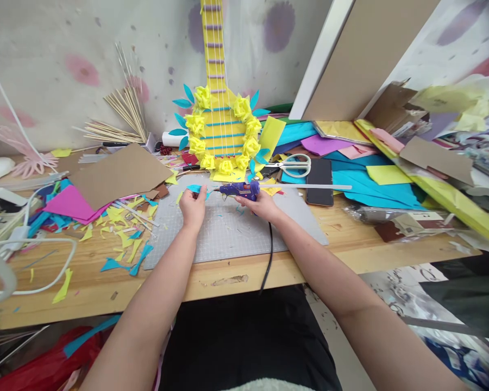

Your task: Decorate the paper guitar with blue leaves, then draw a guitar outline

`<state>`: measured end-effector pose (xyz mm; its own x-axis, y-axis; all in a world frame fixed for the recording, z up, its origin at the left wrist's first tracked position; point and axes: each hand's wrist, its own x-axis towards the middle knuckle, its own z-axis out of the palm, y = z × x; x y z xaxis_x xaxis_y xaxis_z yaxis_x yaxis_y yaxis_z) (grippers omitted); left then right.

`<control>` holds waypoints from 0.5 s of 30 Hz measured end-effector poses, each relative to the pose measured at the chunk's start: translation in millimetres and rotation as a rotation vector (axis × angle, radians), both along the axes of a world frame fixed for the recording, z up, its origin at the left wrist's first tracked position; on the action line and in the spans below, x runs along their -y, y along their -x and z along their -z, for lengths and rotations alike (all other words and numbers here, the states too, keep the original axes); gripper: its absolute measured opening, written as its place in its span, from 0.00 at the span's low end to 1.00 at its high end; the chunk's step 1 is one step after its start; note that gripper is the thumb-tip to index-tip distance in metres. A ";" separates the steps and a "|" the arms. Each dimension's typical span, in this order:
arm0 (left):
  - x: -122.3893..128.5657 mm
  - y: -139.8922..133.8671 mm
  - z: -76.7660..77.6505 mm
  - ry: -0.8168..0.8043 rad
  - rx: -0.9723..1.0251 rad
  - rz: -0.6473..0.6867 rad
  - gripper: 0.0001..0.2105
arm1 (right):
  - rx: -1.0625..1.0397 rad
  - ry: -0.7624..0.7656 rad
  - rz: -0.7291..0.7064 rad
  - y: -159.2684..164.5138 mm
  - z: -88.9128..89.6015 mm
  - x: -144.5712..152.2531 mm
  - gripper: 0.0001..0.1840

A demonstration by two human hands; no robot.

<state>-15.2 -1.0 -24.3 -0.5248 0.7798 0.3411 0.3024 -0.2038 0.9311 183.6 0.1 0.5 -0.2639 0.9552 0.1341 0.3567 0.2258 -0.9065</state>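
Pinched between thumb and fingers of the left hand [193,206]: a small blue paper piece [194,188], above the far part of the grey cutting mat [228,239]. Gripped by the handle in the right hand [261,203]: a purple hot-glue gun [238,189], nozzle toward the left fingertips. Probably held level and head-on for control over where glue lands; paper likely pinched to spare the fingers from heat.

Out of the gun's rear, pointing right: a long white glue stick [309,186]. Down over the mat and the bench edge: a black cord [269,250].

Just beyond the mat, propped upright against the wall: a yellow paper guitar [218,120], ringed with paper roses [243,107] and blue leaves [182,103]. Perhaps stood there to leave working room. To its right, white-handled scissors [297,165] and a smartphone [320,182], seemingly within easy reach. On the left, paper scraps [130,217] beside a brown cardboard sheet [120,176].

Hard to make out: exact outline of the pinched piece, partly behind fingers; any contact with nozzle. Hidden: trigger. Cut off: top of guitar neck.
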 end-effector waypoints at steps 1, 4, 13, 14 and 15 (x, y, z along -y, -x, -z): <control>-0.3 -0.1 -0.1 0.001 0.012 0.000 0.15 | 0.003 -0.001 0.000 -0.5 0.2 0.0 0.17; -0.8 -0.4 -0.2 0.000 0.064 0.003 0.16 | 0.013 0.002 -0.014 -1.7 1.6 -0.5 0.17; -2.2 -5.5 -4.9 0.016 0.373 0.035 0.15 | 0.060 0.073 0.032 -6.3 -2.7 0.8 0.20; -2.0 -5.9 -6.6 0.019 0.411 0.025 0.15 | 0.061 0.098 0.050 -12.3 -6.9 0.6 0.21; -1.7 -6.0 -8.3 0.022 0.442 0.016 0.16 | 0.059 0.117 0.079 -20.5 -11.6 0.0 0.22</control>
